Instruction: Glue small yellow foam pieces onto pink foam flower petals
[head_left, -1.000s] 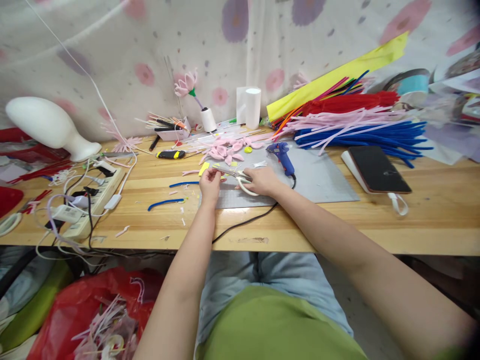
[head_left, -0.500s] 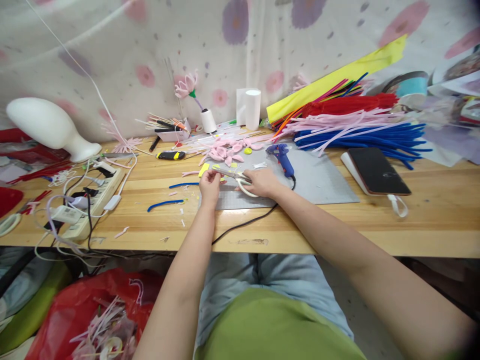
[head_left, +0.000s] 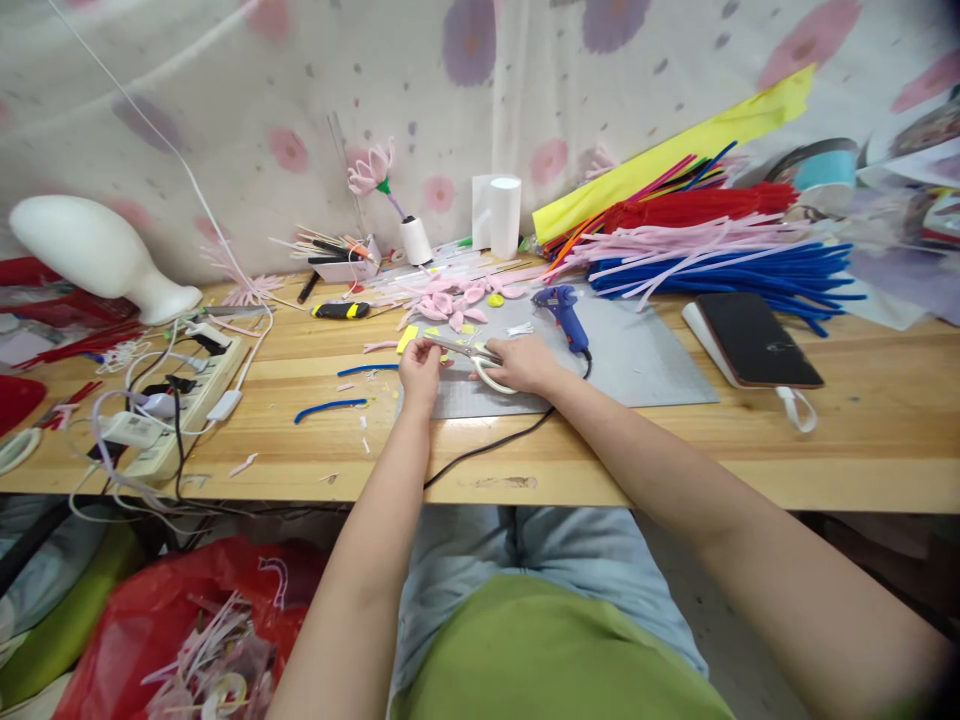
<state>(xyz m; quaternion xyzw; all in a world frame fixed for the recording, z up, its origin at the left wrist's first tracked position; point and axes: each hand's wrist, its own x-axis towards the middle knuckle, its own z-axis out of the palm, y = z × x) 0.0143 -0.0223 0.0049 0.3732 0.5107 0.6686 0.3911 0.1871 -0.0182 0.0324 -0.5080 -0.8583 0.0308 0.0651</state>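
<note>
Yellow is the scrap you pinch: your left hand holds a small yellow piece at its fingertips, just above the near left corner of the grey cutting mat. Your right hand is closed around the white handles of the scissors, whose blades point left and reach the fingers of your left hand; whether the blades are parted or closed is too small to tell. Both hands rest over the mat's left end on the wooden table. Just beyond your right hand lies a blue glue gun, its black cord running back over the table edge between your forearms. Behind your hands sits a cluster of pink petals with small yellow bits among them. Left of your left hand lie two short blue pipe-cleaner pieces, and further left a white power strip tangled with cables. A black and yellow utility knife lies behind those. At the far right, bundles of blue, pink and red pipe cleaners are heaped against the curtain, with a dark phone resting on a white case near them. A red bag of trimmings sits below the table at your left.
</note>
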